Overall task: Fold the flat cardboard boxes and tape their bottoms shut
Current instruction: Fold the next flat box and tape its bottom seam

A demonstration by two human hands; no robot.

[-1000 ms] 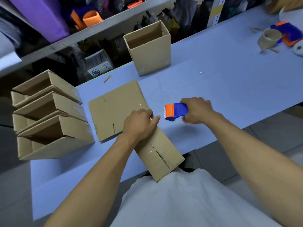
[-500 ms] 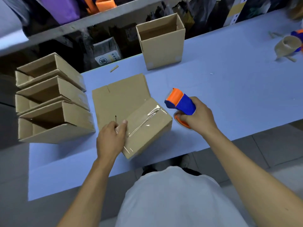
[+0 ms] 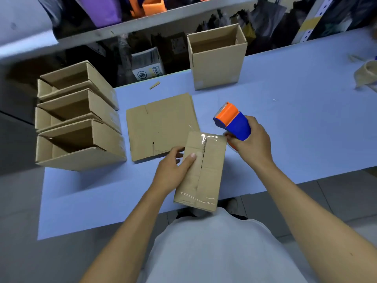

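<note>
My left hand (image 3: 173,170) grips the left side of a folded cardboard box (image 3: 210,176), lifted above the table's near edge with its bottom flaps turned up toward me. Clear tape runs along the flap seam and shines at the far end. My right hand (image 3: 251,144) holds a blue and orange tape dispenser (image 3: 231,121) just off the box's far right corner, its orange head pointing up and away. A flat, unfolded cardboard box (image 3: 159,123) lies on the blue table (image 3: 295,119) behind the held box.
Three folded boxes (image 3: 81,119) lie stacked on their sides at the table's left end. One upright open box (image 3: 218,64) stands at the far edge. A cardboard tape core (image 3: 367,76) sits far right. Cluttered shelves rise behind the table.
My left hand has turned the box and lifted it toward me, so the taped bottom faces up. My right hand has raised the dispenser off the box.
</note>
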